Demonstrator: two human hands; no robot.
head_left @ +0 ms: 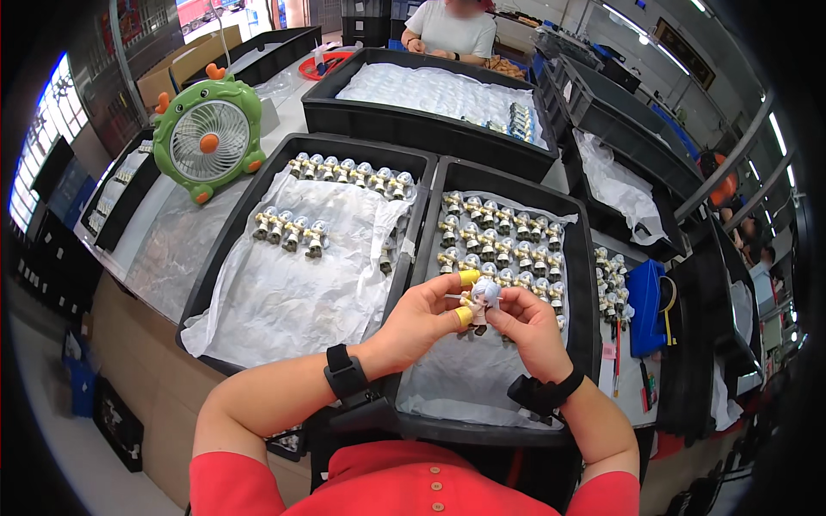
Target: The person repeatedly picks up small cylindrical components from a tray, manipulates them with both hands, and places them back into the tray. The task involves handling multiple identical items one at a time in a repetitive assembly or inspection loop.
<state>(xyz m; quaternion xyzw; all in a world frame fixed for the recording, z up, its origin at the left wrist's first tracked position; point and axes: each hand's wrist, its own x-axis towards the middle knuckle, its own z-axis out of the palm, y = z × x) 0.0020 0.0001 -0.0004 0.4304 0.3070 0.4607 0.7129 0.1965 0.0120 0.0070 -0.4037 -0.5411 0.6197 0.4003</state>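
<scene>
Two hands, left hand (426, 316) and right hand (527, 325), hold one figurine (482, 297).

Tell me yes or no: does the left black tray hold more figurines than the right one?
No, the left tray holds two short rows of figurines, while the right tray is packed with several rows.

Around your table (172, 249) you have bright windows (39, 146) to its left, long ceiling lights (731, 163) to its right, and pale floor (77, 447) below its near edge.

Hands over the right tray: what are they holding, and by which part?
One small figurine, pinched between both hands: left hand at its side, right hand under its round head. Exact contact unclear.
</scene>
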